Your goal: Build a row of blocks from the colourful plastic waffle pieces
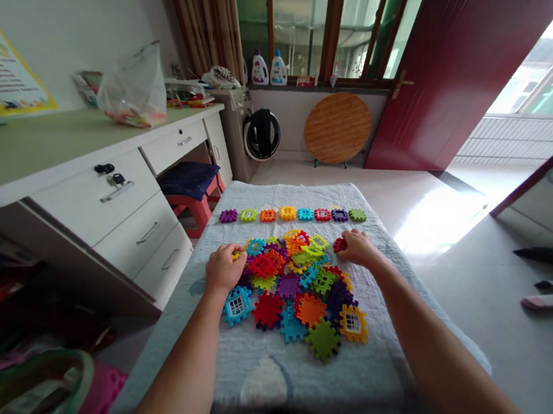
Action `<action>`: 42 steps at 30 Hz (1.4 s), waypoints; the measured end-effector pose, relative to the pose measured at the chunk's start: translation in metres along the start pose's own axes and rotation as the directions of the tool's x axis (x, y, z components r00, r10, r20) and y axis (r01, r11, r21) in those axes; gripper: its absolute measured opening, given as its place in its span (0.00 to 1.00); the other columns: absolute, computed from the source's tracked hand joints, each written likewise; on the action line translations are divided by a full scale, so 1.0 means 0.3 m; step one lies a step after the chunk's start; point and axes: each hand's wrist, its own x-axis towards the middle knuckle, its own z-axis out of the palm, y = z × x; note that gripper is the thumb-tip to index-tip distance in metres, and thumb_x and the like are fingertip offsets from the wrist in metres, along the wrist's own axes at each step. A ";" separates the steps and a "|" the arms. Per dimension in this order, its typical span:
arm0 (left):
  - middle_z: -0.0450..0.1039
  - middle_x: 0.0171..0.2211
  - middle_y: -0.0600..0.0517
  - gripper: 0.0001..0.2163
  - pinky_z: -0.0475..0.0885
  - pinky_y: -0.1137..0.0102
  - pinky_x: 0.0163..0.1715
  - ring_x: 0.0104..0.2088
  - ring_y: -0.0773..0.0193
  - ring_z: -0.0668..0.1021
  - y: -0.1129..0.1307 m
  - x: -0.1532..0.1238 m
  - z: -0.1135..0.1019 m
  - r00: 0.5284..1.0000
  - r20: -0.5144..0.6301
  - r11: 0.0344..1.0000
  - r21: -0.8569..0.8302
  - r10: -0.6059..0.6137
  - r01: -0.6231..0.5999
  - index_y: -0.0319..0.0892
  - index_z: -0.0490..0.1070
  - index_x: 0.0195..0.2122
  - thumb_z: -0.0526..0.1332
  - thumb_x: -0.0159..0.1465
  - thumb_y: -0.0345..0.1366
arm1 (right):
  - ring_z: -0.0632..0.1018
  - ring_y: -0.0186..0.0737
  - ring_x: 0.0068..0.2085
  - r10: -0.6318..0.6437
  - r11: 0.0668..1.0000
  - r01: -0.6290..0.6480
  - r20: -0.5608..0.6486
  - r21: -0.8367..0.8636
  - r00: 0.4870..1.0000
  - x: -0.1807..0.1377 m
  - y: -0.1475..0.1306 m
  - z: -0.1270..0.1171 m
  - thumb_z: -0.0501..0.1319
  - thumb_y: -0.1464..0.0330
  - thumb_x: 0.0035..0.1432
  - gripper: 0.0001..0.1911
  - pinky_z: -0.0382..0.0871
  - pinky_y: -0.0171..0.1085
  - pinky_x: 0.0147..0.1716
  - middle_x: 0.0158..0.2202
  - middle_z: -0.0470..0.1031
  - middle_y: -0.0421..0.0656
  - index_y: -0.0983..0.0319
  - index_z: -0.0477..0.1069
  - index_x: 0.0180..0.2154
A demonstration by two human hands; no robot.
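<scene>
Block pile [287, 286] bars centre; slim lane before block row [288, 213], perhaps.

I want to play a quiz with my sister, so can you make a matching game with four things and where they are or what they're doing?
1. left hand
2. right hand
3. row of pieces
4. round wooden board

A. below the window
B. holding a red piece
C. beyond the pile
D. holding a yellow piece

Pairs: 1-D, 2-B, 3-C, 4-A

We note a drawered desk [61, 136] bearing a plastic bag [136, 90], a front-loading washing machine [238, 128], two detergent bottles [278, 70] before the window [303, 12], and a round wooden tabletop [337, 127] near the dark-red door [443, 45].
</scene>
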 end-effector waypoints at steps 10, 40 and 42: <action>0.77 0.42 0.49 0.12 0.69 0.65 0.48 0.44 0.55 0.77 0.006 -0.002 0.018 0.999 0.014 0.999 0.018 0.029 -0.029 0.45 0.75 0.37 0.55 0.60 0.41 | 0.70 0.47 0.42 -0.107 0.994 0.107 -0.009 0.028 0.994 0.078 0.047 -0.043 0.65 0.65 0.42 0.20 0.61 0.37 0.37 0.43 0.71 0.48 0.62 0.72 0.41; 0.76 0.40 0.50 0.10 0.69 0.65 0.49 0.43 0.56 0.76 0.001 0.006 0.017 1.000 0.014 1.000 -0.013 0.024 -0.024 0.45 0.75 0.36 0.57 0.60 0.41 | 0.68 0.59 0.49 -0.181 0.982 0.184 0.070 -0.043 0.981 0.451 -0.052 -0.049 0.65 0.63 0.46 0.31 0.64 0.44 0.40 0.52 0.67 0.54 0.60 0.69 0.54; 0.76 0.40 0.50 0.10 0.68 0.65 0.49 0.43 0.56 0.76 0.001 0.006 0.016 1.000 0.015 1.000 -0.019 0.023 -0.023 0.45 0.75 0.36 0.57 0.60 0.41 | 0.67 0.59 0.52 -0.176 0.984 0.177 0.035 -0.009 0.984 0.435 -0.050 -0.056 0.65 0.62 0.46 0.37 0.64 0.46 0.43 0.56 0.64 0.54 0.61 0.64 0.59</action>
